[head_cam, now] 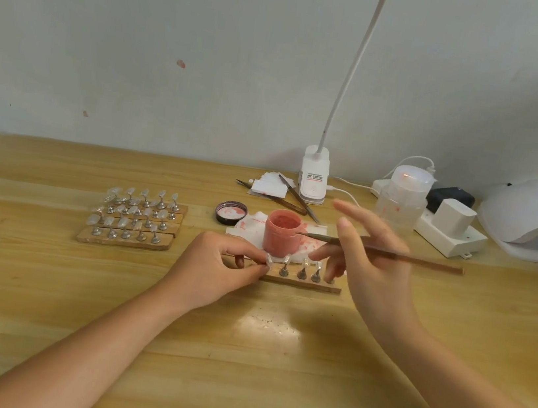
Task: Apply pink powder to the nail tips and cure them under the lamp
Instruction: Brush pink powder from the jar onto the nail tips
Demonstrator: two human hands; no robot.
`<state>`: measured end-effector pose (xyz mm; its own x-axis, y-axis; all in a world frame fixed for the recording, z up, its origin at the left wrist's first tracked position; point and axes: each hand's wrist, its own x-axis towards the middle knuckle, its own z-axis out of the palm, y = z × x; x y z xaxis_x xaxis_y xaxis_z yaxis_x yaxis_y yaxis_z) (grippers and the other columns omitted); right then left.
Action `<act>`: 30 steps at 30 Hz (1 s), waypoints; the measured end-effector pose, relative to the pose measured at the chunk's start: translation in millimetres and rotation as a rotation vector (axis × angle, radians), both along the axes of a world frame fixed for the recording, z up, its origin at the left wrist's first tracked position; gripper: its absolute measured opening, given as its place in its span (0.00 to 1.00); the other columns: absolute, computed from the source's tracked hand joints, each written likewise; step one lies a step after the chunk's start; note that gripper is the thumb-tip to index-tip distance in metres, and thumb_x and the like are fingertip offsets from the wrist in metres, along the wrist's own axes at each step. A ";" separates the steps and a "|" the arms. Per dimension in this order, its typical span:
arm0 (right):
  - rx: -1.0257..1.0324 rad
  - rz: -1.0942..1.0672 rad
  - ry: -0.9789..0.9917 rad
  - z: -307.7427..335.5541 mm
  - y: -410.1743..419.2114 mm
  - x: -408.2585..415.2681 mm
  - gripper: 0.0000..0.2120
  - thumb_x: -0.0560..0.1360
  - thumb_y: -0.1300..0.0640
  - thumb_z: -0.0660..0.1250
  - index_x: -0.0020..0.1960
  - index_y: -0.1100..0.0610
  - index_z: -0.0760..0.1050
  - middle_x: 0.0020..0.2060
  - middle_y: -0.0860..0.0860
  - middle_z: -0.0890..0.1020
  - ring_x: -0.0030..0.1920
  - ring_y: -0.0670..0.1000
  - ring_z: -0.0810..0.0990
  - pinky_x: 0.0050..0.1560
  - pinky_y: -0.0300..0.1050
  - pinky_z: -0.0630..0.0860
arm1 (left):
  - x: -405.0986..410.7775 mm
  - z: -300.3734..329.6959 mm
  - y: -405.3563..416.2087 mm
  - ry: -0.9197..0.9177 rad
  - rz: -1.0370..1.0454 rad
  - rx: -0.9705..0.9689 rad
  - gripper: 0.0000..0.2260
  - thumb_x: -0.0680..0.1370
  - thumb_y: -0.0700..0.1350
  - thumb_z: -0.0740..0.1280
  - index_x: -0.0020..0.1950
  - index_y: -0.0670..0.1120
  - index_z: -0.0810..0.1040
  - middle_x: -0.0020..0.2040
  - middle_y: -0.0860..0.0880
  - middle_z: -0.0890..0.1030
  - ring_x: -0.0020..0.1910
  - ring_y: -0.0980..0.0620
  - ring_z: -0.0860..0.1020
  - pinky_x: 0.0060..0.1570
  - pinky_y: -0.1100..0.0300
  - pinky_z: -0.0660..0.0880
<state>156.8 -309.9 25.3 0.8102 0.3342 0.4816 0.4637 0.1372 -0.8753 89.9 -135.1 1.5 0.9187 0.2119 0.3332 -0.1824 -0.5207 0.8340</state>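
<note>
Here the left hand point(217, 265) pinches a nail tip point(268, 262).

White clip-on desk lamp point(314, 175) stands at back of wooden table point(40, 292), gooseneck rising. 2 tweezers point(297, 198) lie crossed over white pads point(272, 185) beside it. White power strip point(447, 230) carries white plug point(455, 218) and black adapter point(450, 198).
</note>
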 end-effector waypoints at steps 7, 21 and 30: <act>-0.092 0.033 -0.107 -19.1 3.1 -14.1 0.11 0.69 0.47 0.67 0.43 0.55 0.77 0.35 0.53 0.84 0.29 0.48 0.81 0.33 0.43 0.79 | 1.1 -0.4 1.0 0.019 -0.045 -0.011 0.10 0.70 0.35 0.72 0.40 0.51 0.83 0.35 0.52 0.82 0.31 0.57 0.69 0.32 0.70 0.68; -0.203 -0.024 -0.336 -27.3 0.1 -8.3 0.12 0.71 0.43 0.65 0.36 0.50 0.75 0.29 0.45 0.78 0.30 0.44 0.77 0.31 0.37 0.73 | 4.8 -5.0 2.7 -0.012 -0.082 0.026 0.11 0.69 0.34 0.71 0.40 0.51 0.83 0.34 0.61 0.80 0.31 0.59 0.69 0.35 0.73 0.67; -0.231 -0.061 -0.452 -31.9 2.3 -4.7 0.14 0.72 0.47 0.64 0.34 0.56 0.76 0.29 0.41 0.78 0.31 0.44 0.78 0.31 0.34 0.74 | 7.1 -4.5 3.6 0.007 -0.092 0.019 0.10 0.70 0.36 0.72 0.40 0.52 0.83 0.35 0.55 0.81 0.31 0.62 0.70 0.34 0.71 0.66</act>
<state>152.1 -307.6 -6.6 0.5591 0.4316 0.7079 0.8044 -0.0755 -0.5893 97.0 -131.5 -3.0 0.9363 0.1201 0.3299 -0.2244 -0.5180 0.8254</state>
